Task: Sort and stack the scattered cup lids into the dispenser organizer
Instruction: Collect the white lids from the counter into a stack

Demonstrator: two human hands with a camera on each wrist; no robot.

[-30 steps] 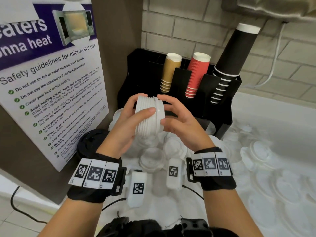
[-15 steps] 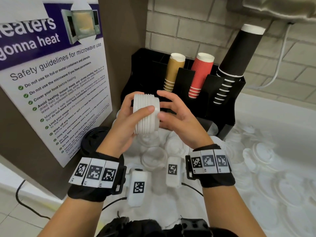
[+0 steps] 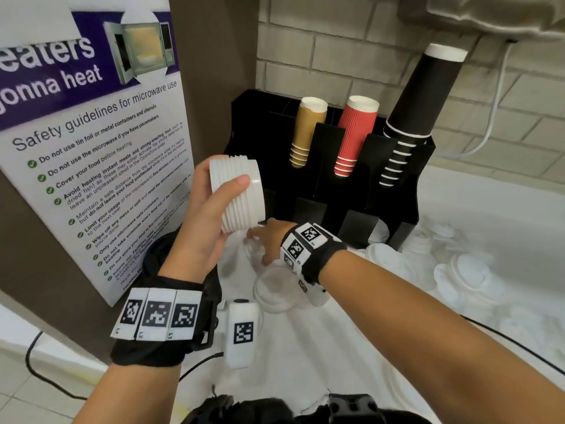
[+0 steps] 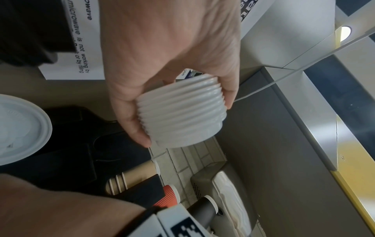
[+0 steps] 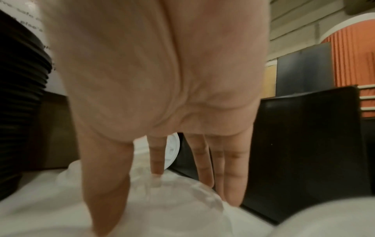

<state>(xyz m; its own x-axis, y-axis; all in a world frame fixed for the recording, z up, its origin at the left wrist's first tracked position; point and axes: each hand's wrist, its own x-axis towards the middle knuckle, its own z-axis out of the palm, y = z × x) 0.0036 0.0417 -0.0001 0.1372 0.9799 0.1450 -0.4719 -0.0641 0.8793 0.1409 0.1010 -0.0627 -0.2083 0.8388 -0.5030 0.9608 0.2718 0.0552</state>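
In the centre of the head view, your left hand point(image 3: 201, 228) grips a nested stack of white lids point(image 3: 238, 195), thumb across the ribbed rims and fingers point(image 4: 230, 94) curled round the far side; the stack is smooth plastic, tilted, held in the air just in front of the black organizer point(image 3: 406, 191). Below it, your right hand point(image 3: 270, 240) reaches down with fingers point(image 5: 233, 176) straight and spread, their tips touching a clear domed lid point(image 5: 176, 205) on the white surface point(image 3: 321, 347); it holds nothing. More white lids point(image 3: 464, 270) lie scattered at the right of the frame. The organizer carries slanted stacks of tan cups point(image 3: 305, 130), ribbed red cups point(image 3: 354, 133) and black cups point(image 3: 419, 99). A microwave safety poster point(image 3: 91, 148) fills the upper left, with pale brick wall point(image 3: 321, 50) behind.
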